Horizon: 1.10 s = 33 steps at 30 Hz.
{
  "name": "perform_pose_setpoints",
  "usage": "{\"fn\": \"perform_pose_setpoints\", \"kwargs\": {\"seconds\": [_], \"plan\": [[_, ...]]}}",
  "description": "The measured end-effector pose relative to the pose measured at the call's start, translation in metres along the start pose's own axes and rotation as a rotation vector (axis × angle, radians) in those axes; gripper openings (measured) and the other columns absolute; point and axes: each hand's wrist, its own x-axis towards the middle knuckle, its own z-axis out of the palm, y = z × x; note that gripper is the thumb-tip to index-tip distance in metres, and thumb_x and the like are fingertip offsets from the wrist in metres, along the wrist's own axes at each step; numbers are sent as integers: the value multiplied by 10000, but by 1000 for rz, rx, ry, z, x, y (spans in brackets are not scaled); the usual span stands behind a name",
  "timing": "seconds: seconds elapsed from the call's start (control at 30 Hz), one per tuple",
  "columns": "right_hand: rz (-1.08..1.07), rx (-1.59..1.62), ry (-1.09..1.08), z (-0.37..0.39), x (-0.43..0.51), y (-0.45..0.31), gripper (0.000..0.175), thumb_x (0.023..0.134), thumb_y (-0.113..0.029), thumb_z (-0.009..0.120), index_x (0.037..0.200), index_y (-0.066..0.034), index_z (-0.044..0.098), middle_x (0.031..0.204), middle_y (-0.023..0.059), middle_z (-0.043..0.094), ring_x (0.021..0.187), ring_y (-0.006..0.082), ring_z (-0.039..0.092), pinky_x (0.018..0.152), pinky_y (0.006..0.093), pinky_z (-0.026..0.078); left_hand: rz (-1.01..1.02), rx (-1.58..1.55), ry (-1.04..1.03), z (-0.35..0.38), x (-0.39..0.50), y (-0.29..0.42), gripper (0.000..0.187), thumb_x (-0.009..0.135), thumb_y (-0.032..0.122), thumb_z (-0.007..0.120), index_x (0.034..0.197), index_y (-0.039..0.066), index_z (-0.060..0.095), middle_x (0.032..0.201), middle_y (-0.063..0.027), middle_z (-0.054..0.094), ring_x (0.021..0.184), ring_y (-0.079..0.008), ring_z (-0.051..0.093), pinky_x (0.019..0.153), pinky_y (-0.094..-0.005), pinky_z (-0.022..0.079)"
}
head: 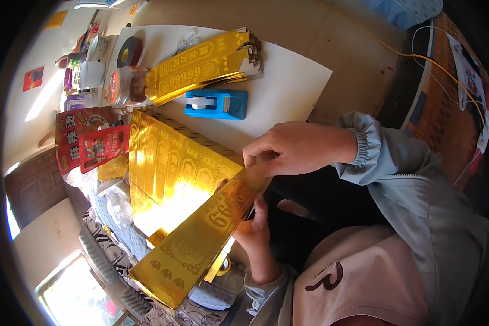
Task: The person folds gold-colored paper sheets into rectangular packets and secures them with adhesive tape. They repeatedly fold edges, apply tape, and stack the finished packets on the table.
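Note:
A long gold foil cardboard piece, printed with numerals and ornaments, slants across the front of me. My left hand grips it near its upper right end, with the thumb along the edge and fingers behind. My right hand has its bent fingers on that same end, where the surface is blurred. Beyond lies a row of flat gold pieces side by side on the white table, part of it in strong glare. A stack of folded gold pieces lies farther back, beside a blue tape dispenser.
A lidded clear jar, a dark tape roll, white containers and red food packets stand at the table's far side. A yellow tape roll is below the held piece. An orange cable crosses the floor at upper right.

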Motion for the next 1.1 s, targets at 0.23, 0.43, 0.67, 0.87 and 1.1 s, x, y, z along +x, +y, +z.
{"fn": "perform_pose_setpoints", "kwargs": {"seconds": [0.23,0.43,0.67,0.87,1.1], "plan": [[-114,-121,76,4,-1,7,178,1005,-274,632,1027,-107,691,772,104,684,691,308,662,637,397,487,16,38,-15,-2,2,0,661,870,78,784,1430,-68,463,1412,-186,525,1276,-306,543,1097,-412,436],[-81,-112,29,1,-2,6,187,966,-264,696,1076,-114,679,761,95,684,711,308,678,638,401,489,24,40,-25,-2,0,-2,660,876,83,779,1434,-63,460,1412,-185,528,1280,-310,540,1097,-415,430],[-30,-111,-54,-7,-3,6,296,921,-219,754,1138,-53,638,797,69,704,700,231,677,650,373,489,22,-68,26,4,2,6,649,872,78,780,1428,-55,473,1396,-177,538,1263,-307,551,1085,-416,439],[8,-10,-96,-11,1,13,155,939,-183,691,1014,-49,665,797,63,716,709,203,677,668,348,500,7,15,13,0,0,-2,647,863,73,786,1419,-54,479,1375,-176,553,1250,-299,558,1081,-411,441],[-17,-107,-40,-9,4,10,145,935,-209,663,923,-66,682,792,61,726,710,224,684,665,353,501,16,-12,41,3,0,-3,630,856,70,789,1399,-53,496,1356,-172,567,1238,-295,566,1073,-409,445]]}}
